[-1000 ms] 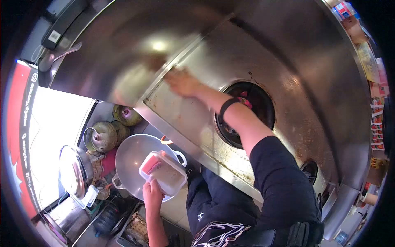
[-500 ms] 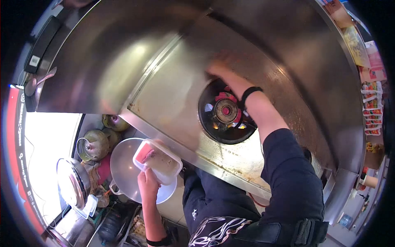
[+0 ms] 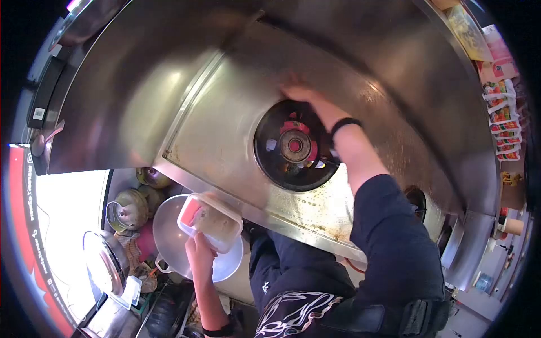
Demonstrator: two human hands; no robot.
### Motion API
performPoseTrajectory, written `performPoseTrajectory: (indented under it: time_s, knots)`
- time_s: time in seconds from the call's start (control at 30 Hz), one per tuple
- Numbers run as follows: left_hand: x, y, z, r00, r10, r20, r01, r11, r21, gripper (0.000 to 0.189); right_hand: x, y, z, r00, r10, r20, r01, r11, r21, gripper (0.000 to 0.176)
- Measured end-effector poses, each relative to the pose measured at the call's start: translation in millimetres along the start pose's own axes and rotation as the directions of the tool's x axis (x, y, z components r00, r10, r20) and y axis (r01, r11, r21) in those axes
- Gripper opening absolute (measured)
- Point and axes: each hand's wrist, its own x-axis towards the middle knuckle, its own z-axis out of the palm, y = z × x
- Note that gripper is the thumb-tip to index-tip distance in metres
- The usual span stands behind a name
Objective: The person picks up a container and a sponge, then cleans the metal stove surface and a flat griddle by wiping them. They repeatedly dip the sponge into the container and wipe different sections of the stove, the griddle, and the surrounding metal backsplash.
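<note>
My left hand (image 3: 201, 254) grips the lower edge of a white rectangular tub (image 3: 221, 226). A pink piece lies at one end inside it, and the tub is above a large pale bowl (image 3: 169, 242). At the upper middle, my right hand (image 3: 297, 90) is blurred, with its fingers apart on or just over the steel surface (image 3: 225, 118). Nothing shows in its fingers. It is just beyond a round black burner (image 3: 293, 174) with a ring at its centre; my right forearm crosses the burner's right edge.
Gas cylinders (image 3: 131, 209) stand at the left, near a shiny round lid (image 3: 102, 262). The steel counter's front edge (image 3: 276, 221) runs between my body and the burner. A second dark burner (image 3: 416, 201) shows beyond my right sleeve. Red packets (image 3: 503, 121) line the right side.
The view has shifted, so the burner appears further left. My right hand remains beyond the burner, its fingers now more distinct. My left hand still holds the tub.
</note>
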Motion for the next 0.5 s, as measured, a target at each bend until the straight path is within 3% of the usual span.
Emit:
performPoseTrajectory:
  time_s: [0.07,0.13,0.2,0.23,0.3,0.37,0.4,0.43,0.47,0.5]
  knots:
    - [0,-2,-1,1.000,-0.004,0.004,0.004,0.999,-0.035,0.037,-36,57,34,0.991,0.007,-0.135,0.028,0.965,0.259,0.060]
    - [0,-1,1,1.000,-0.027,0.011,0.027,1.000,-0.007,0.037,-87,86,59,0.981,0.186,-0.056,-0.119,0.802,0.585,0.062]
    - [0,-1,2,0.999,-0.030,0.029,0.030,0.999,-0.021,0.037,-139,124,111,0.952,0.303,0.040,-0.258,0.727,0.636,0.063]
    - [0,-2,2,0.999,-0.038,0.037,0.040,0.999,-0.033,0.037,-187,112,92,0.953,0.298,0.063,-0.281,0.780,0.558,0.059]
    - [1,-7,1,0.999,-0.026,0.043,0.029,0.998,-0.058,0.037,-268,90,89,0.958,0.271,-0.097,-0.211,0.891,0.401,0.061]
    - [2,-8,2,0.998,-0.005,0.058,0.010,0.996,-0.086,0.038,-302,114,166,0.721,0.582,-0.376,-0.455,0.807,0.376,0.060]
    - [2,-9,1,0.998,-0.004,0.062,0.008,0.999,-0.051,0.037,-302,115,167,0.712,0.586,-0.387,-0.459,0.806,0.375,0.060]
    - [2,-8,1,0.998,-0.002,0.061,0.003,1.000,-0.017,0.037,-293,112,167,0.473,0.826,-0.308,-0.685,0.564,0.461,0.063]
    - [-1,-3,1,0.998,-0.011,0.054,0.011,1.000,0.006,0.037,-282,107,169,0.171,0.965,-0.197,-0.816,0.251,0.520,0.067]
    - [0,-5,2,0.998,-0.005,0.058,0.005,1.000,0.011,0.037,-264,95,153,0.268,0.950,-0.158,-0.826,0.311,0.470,0.066]
